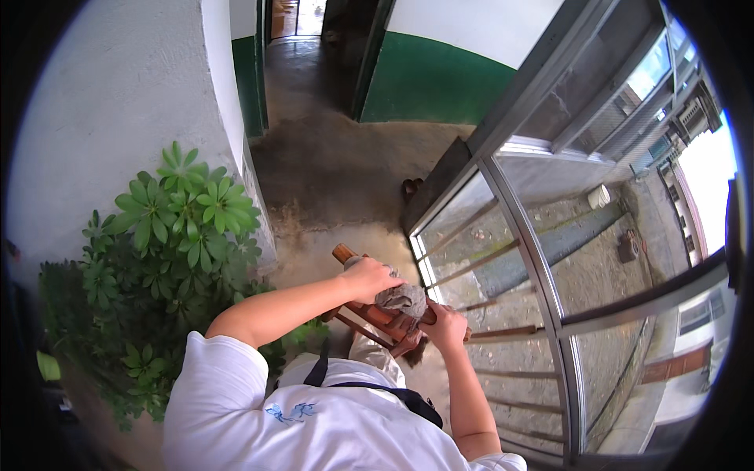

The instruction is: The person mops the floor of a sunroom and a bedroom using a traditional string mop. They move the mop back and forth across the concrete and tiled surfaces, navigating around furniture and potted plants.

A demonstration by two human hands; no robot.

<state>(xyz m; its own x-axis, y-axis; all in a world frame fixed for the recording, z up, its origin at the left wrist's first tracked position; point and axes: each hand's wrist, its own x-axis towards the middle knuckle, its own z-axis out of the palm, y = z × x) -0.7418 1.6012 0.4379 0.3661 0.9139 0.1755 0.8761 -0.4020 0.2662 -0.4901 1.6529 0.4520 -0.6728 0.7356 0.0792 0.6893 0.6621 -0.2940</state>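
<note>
Near the frame's lower centre, the left hand (369,280) had its fingers curled down over a bunched grey cloth (404,300) on a wooden rail (342,253); the right hand (447,325) was wrapped round the rail's lower-right end, though whether it also pinched cloth I could not tell. Good handling probably meant spreading the cloth flatter, pressing evenly along the grain and bracing with the right. A leafy plant (181,212) crowded the left, and a metal window frame (512,220) stood near the right hand, limiting sideways swing. Upper right, beyond the glass, lay a white bucket (598,196).
</note>
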